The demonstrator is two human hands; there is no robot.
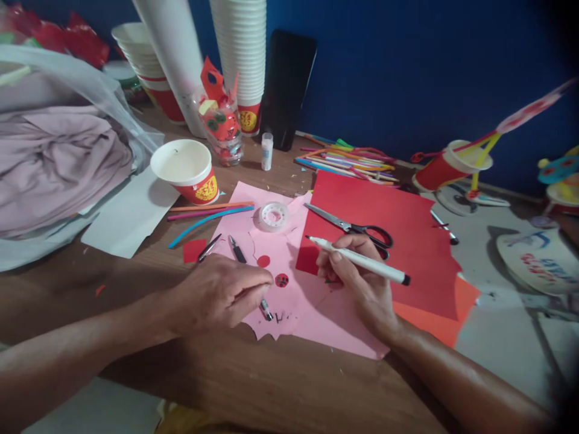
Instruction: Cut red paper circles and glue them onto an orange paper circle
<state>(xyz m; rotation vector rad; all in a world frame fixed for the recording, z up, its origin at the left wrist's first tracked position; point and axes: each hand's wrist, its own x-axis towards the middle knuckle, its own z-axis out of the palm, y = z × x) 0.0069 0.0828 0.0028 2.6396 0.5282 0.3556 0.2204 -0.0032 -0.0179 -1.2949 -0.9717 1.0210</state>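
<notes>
My right hand (362, 277) grips a white marker (375, 265), its dark nib pointing left and its black end to the right. Over the pink paper (316, 307), my left hand (221, 292) is closed in a pinch; whatever lies between its fingertips is too small to make out. Just beside those fingertips is a small red disc (281, 280) with black marks. A plain red disc (263, 261) lies above it. Black pens (236, 249) lie partly beneath the left hand. Tape (274, 216) and black-handled scissors (348, 227) rest beyond the hands.
Red paper (398, 241) overlaps orange paper (461, 301) on the right. A paper cup (184, 172), glue stick (266, 152), pipe cleaners (348, 161) and stacked cups (239, 54) stand or lie behind. A phone (289, 87) leans on the blue wall; a plastic bag (58, 157) sits left.
</notes>
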